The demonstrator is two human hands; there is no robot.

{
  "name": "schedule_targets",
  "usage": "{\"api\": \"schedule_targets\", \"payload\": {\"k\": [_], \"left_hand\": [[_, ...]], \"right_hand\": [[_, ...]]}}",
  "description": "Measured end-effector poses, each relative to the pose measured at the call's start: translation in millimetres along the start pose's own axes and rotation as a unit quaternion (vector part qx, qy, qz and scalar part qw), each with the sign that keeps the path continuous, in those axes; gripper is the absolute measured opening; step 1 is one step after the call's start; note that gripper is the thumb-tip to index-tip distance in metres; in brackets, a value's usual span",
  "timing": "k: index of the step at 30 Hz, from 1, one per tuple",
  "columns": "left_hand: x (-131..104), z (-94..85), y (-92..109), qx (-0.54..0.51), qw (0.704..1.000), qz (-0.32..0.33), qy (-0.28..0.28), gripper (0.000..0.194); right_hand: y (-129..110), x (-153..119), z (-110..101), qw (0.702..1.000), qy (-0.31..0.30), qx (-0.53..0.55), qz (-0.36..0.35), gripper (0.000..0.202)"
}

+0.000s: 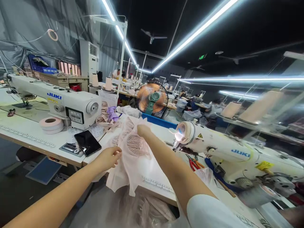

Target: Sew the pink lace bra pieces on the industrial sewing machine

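Note:
A pale pink garment piece (128,171) with round lace panels lies over the front edge of the white table, its lower part hanging down. My right hand (143,129) is at its far end, fingers closed on the cloth; the fingertips are partly hidden. At the garment's left edge, my left hand (111,159) has loosely bent fingers with gaps between them, and no cloth shows in its grasp. A black phone (87,143) lies left of that hand. Beyond the cloth are a purple scrap (112,114) and a crumpled white bundle (129,111).
A white sewing machine (73,106) with a tape roll (51,125) stands left. Another sewing machine (213,142) is at right, near red-handled pliers (193,163). A large fan (153,98) stands behind the table. Clear plastic (133,209) hangs below the front edge.

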State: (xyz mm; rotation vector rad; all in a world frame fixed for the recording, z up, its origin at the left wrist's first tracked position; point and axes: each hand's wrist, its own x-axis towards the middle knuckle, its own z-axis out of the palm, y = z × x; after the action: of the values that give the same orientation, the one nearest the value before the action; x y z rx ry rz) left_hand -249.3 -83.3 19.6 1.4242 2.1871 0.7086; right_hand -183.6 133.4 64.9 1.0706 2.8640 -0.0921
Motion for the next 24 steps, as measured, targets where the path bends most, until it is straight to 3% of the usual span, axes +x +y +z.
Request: {"api": "schedule_targets", "payload": {"k": [4, 8, 11, 14, 18, 20, 21, 22, 23, 24], "left_hand": [[37.4, 22.5, 2.8, 0.086, 0.996, 0.024, 0.011, 0.045], [49.6, 44.0, 3.3, 0.169, 0.985, 0.037, -0.010, 0.024], [49.2, 41.8, 3.1, 0.214, 0.976, 0.031, -0.001, 0.027], [39.5, 23.9, 3.4, 0.254, 0.967, 0.023, 0.024, 0.035], [-4.5, 6.9, 10.5, 0.320, 0.946, 0.017, 0.050, 0.032], [-44.4, 14.3, 18.2, 0.282, 0.949, 0.131, 0.046, 0.033], [-67.0, 22.6, 22.4, 0.223, 0.950, 0.220, -0.013, 0.037], [-89.5, 33.0, 26.7, 0.175, 0.937, 0.284, -0.103, 0.048], [-110.4, 44.5, 30.7, 0.150, 0.919, 0.307, -0.196, 0.056], [-128.6, 56.0, 34.2, 0.148, 0.911, 0.286, -0.258, 0.056]], "right_hand": [[38.6, 8.6, 12.3, 0.998, -0.001, -0.024, 0.065, 0.028], [52.7, 16.9, 28.5, 0.993, 0.052, -0.008, 0.106, 0.025], [44.3, 27.9, 25.5, 0.987, 0.121, 0.019, 0.107, 0.026], [31.3, 38.7, 16.7, 0.982, 0.172, 0.052, 0.058, 0.033], [18.4, 19.1, 5.4, 0.982, 0.172, 0.079, 0.024, 0.039], [11.9, -18.6, 1.5, 0.977, 0.196, 0.084, -0.019, 0.031], [8.6, -44.6, 2.0, 0.974, 0.204, 0.087, -0.057, 0.031], [5.5, -74.3, 5.1, 0.962, 0.211, 0.104, -0.137, 0.032], [3.0, -106.4, 11.1, 0.950, 0.189, 0.119, -0.218, 0.031], [1.7, -139.4, 20.1, 0.940, 0.121, 0.122, -0.294, 0.029]]}}
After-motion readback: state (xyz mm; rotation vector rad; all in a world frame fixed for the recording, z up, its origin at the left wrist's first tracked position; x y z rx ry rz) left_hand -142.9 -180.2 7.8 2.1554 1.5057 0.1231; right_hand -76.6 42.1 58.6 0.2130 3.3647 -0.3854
